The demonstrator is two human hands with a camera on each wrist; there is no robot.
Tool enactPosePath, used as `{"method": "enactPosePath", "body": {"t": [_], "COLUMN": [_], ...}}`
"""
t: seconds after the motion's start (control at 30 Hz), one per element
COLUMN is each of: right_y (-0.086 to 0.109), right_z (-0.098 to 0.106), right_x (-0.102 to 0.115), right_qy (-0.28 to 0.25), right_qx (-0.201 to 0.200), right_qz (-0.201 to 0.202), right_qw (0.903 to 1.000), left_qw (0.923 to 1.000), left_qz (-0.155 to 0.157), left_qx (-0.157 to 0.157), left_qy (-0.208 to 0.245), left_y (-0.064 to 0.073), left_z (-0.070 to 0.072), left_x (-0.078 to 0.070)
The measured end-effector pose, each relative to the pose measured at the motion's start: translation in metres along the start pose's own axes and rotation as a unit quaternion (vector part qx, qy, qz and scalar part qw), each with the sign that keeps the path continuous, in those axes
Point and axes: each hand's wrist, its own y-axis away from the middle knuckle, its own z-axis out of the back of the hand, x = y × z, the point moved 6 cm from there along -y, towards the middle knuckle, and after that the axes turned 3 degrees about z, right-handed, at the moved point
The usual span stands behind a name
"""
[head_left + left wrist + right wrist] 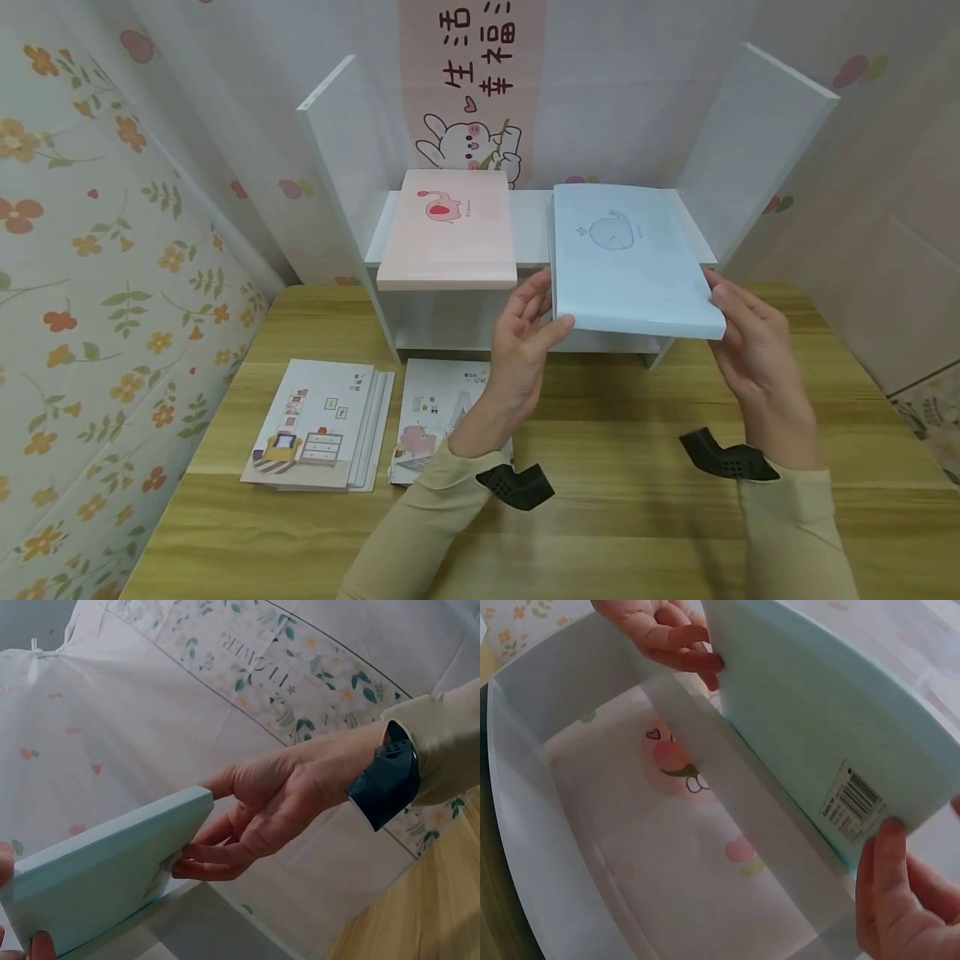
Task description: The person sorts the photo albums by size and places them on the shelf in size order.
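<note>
A light-blue book point(633, 267) with a whale drawing on its cover is held by both hands at the right half of a white shelf point(532, 229). My left hand point(522, 346) grips its near left corner, thumb on top and fingers beneath. My right hand point(761, 358) pinches the near right corner. The right wrist view shows a barcode sticker point(853, 799) on the book's underside, beside the right fingertips. The book's far end overlaps the shelf board in the head view. Left of it, a pink book point(450, 237) with an elephant drawing lies flat on the shelf, its front end jutting out.
Tall white side panels point(757, 142) flank the shelf. On the wooden table point(600, 517), a stack of white illustrated books point(315, 425) lies at the left; another white book point(420, 408) lies partly behind my left forearm. Patterned curtains point(97, 333) hang around the table.
</note>
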Motion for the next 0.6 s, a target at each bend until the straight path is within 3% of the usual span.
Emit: {"method": "enactPosePath", "body": {"t": [0.1,0.23,0.3,0.4,0.6], "right_y": [0.0030,0.0059,0.0059,0.0050,0.0022], "right_z": [-0.0022,-0.0058,-0.0067,-0.0073,-0.0064], "right_x": [0.0028,0.0043,0.0046,0.0044,0.0044], "right_qy": [0.023,0.045,0.050,0.054,0.052], "right_qx": [0.066,0.159,0.185,0.197,0.161], "right_qz": [0.034,0.076,0.085,0.083,0.079], "right_qw": [0.9970,0.9833,0.9779,0.9755,0.9824], "left_qw": [0.9999,0.9992,0.9988,0.9983,0.9956], "left_qz": [-0.007,-0.016,-0.019,-0.021,-0.024], "left_qx": [-0.014,-0.035,-0.044,-0.054,-0.085], "left_qy": [-0.001,-0.002,-0.005,-0.011,-0.031], "left_y": [-0.0001,-0.0009,-0.0016,-0.0020,-0.0036], "left_z": [0.0010,0.0021,0.0020,0.0011,0.0009], "left_x": [0.0009,0.0029,0.0033,0.0025,0.0030]}}
